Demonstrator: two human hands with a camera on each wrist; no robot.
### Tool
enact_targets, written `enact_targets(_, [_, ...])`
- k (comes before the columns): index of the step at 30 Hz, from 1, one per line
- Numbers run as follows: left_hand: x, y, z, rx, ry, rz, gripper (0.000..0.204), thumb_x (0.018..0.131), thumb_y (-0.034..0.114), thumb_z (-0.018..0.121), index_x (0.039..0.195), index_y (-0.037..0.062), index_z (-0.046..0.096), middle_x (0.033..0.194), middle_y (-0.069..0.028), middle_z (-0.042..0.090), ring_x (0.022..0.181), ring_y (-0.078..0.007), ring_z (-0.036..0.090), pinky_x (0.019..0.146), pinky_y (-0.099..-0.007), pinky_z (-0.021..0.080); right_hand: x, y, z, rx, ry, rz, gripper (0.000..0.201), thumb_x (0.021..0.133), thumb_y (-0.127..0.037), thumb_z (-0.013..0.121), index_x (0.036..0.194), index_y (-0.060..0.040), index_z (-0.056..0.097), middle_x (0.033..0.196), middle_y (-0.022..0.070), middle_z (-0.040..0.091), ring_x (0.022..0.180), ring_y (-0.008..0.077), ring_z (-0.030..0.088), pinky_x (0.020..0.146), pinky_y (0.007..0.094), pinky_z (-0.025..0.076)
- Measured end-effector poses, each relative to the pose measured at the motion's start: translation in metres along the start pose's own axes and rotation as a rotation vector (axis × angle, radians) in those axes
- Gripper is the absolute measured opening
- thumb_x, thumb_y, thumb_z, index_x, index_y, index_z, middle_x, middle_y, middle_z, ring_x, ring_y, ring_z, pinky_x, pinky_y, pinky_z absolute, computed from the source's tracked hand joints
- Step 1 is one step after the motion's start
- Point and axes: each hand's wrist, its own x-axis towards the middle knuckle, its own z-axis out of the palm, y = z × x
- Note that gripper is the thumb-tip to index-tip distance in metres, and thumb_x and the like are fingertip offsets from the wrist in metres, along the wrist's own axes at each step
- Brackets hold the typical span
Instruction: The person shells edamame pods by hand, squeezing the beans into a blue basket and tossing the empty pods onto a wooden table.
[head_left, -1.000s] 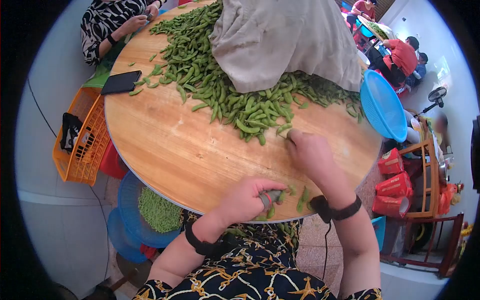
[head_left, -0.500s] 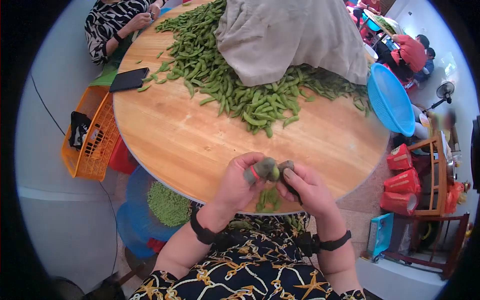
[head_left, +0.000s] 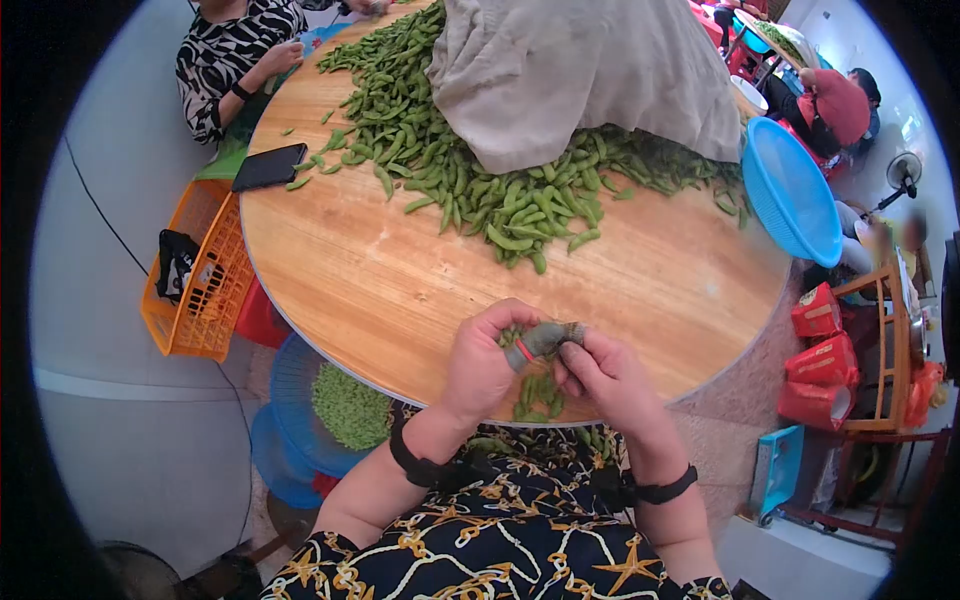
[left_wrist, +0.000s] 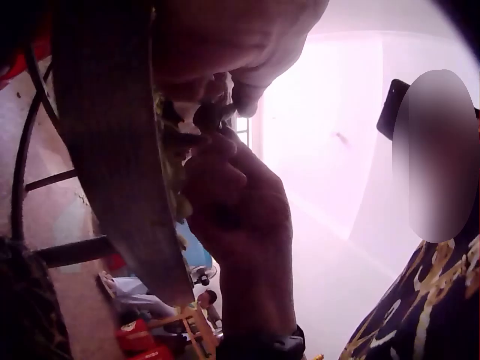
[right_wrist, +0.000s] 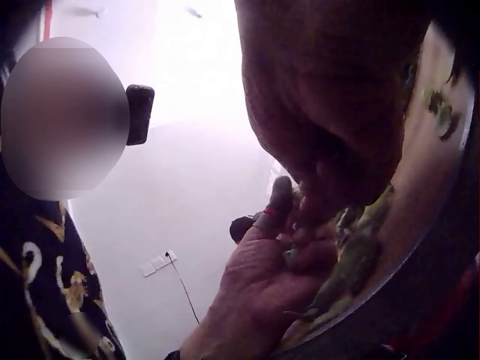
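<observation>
My left hand and right hand meet close over the table's near edge, fingertips together. Both pinch a green soybean pod between them, mostly hidden by the fingers. A grey thumb cover with a red band is on the left thumb; a ribbed cover shows at the right hand's fingertips. Green bits show behind the left thumb. Just below the hands, several loose pods lie at the table edge. In the right wrist view the left hand is palm up under the dark right hand.
A large heap of soybean pods lies on the round wooden table, partly under a grey cloth. A phone is at the left edge, a blue basket at the right. Shelled beans fill a blue basin below.
My right hand has come back from the pod heap to the left hand. Both have risen over the near edge, and the pod between them is now more covered by fingers.
</observation>
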Motion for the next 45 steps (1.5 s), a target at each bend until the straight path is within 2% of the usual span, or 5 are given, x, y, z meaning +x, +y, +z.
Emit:
enact_targets(16, [0.003,0.004,0.001,-0.045,0.012,-0.102,0.017,0.082,0.000,0.055,0.099,0.0026,0.055,0.083,0.0016,0.055,0.070,-0.0046,0.052,0.058,-0.0163,0.043,0.026,-0.003,-0.020,0.283,0.000,0.166,0.018,0.088,-0.020,0.050,0.084,-0.0052,0.060,0.064,-0.0032,0.054,0.057,0.0044,0.048,0.051,0.0191,0.038])
enact_targets(20, [0.005,0.004,-0.004,-0.175,0.070,-0.149,0.023,0.082,-0.004,0.047,0.101,0.0019,0.057,0.082,0.0009,0.056,0.064,-0.0041,0.049,0.054,-0.0147,0.039,0.074,-0.016,-0.049,-0.767,0.380,-0.250,0.022,0.080,-0.022,0.056,0.088,-0.0017,0.057,0.067,0.0175,0.058,0.064,0.0310,0.059,0.059,0.0398,0.046])
enact_targets(28, [0.001,0.005,-0.003,0.545,-0.372,-0.034,0.023,0.080,-0.001,0.054,0.102,0.0008,0.060,0.080,-0.0003,0.059,0.069,-0.0040,0.051,0.060,-0.0167,0.042,0.062,-0.026,-0.045,-1.245,0.203,-0.225,0.016,0.075,-0.015,0.059,0.081,-0.0014,0.056,0.069,0.0218,0.057,0.069,0.0378,0.057,0.062,0.0451,0.045])
enact_targets(36, [0.005,0.004,-0.003,-0.399,-0.195,-0.274,0.039,0.076,0.009,0.067,0.112,0.0007,0.053,0.088,-0.0026,0.060,0.079,-0.0083,0.057,0.066,-0.0196,0.047,0.014,-0.011,-0.028,0.330,-0.060,0.258,0.018,0.087,-0.023,0.055,0.082,-0.0071,0.059,0.061,-0.0077,0.046,0.050,0.0004,0.037,0.044,0.0166,0.028])
enact_targets(45, [0.002,0.003,-0.010,-0.414,-0.058,-0.098,0.018,0.079,0.009,0.064,0.091,0.0021,0.054,0.079,-0.0038,0.061,0.067,-0.0092,0.058,0.059,-0.0192,0.047,-0.006,-0.020,-0.007,0.077,-0.164,0.116,0.026,0.093,-0.024,0.041,0.078,-0.0063,0.052,0.062,-0.0054,0.044,0.056,0.0036,0.039,0.050,0.0179,0.030])
